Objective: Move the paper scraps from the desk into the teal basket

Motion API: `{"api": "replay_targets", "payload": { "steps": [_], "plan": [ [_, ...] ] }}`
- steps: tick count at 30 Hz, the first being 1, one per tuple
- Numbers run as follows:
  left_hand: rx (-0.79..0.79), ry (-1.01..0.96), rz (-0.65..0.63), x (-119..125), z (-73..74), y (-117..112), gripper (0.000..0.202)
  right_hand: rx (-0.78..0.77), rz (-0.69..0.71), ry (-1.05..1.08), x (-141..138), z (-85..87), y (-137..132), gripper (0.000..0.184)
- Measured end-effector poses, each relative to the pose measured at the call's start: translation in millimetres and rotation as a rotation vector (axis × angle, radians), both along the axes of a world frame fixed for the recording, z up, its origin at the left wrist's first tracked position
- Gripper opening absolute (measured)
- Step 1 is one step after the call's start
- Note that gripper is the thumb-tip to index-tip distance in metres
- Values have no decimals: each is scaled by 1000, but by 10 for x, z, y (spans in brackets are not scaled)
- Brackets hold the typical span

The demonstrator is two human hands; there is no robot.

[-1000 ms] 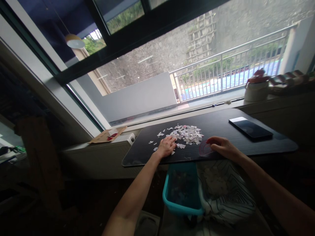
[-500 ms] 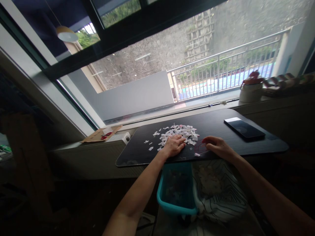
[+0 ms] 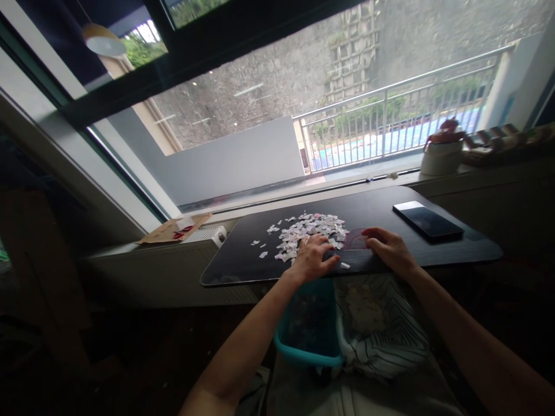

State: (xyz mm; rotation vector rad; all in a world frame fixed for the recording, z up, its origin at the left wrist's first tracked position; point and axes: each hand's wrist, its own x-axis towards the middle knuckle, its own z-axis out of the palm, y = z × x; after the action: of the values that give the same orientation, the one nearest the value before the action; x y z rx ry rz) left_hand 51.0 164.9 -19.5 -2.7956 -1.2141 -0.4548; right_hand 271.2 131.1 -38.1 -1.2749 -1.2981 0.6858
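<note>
A loose heap of small torn white paper scraps lies on the dark table. My left hand rests palm down at the heap's near edge, fingers spread, touching the scraps. To its right, my right hand pinches the edge of a thin, see-through piece with pink lines. That piece is low over the tabletop beside the heap; its exact kind is hard to make out. One single scrap lies apart, between my hands near the front edge.
A black phone lies on the table's right side. Below the front edge are a turquoise basket and a striped cloth-lined container. A lidded jug stands on the sill; brown paper lies by the radiator.
My left hand has shifted slightly right, and its fingers are more spread. My right hand still holds the see-through piece, now flatter near the heap. The whole view has shifted a little.
</note>
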Motion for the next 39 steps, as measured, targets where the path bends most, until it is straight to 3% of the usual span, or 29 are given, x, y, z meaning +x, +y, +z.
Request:
{"api": "replay_targets", "payload": {
  "steps": [3,6,12,17,22,27,39],
  "plan": [
    [13,-16,48,96,-61,-6,40,1,-23,30,-1,2,0,26],
    [44,-28,130,34,-25,64,36,7,9,6,-4,-5,1,25],
    [119,-71,399,-648,123,241,31,55,139,-152,-8,-52,38,27],
    [122,-90,652,-1099,-37,248,29,64,228,-258,-29,-57,46,34],
    [159,-114,714,-1084,-142,189,31,42,160,-256,-29,-13,-7,26],
    [143,-141,811,-1048,-157,173,32,23,220,-233,-25,18,-33,28],
    [17,-175,930,-947,-176,265,44,24,146,-256,-10,26,-37,26]
  ]
}}
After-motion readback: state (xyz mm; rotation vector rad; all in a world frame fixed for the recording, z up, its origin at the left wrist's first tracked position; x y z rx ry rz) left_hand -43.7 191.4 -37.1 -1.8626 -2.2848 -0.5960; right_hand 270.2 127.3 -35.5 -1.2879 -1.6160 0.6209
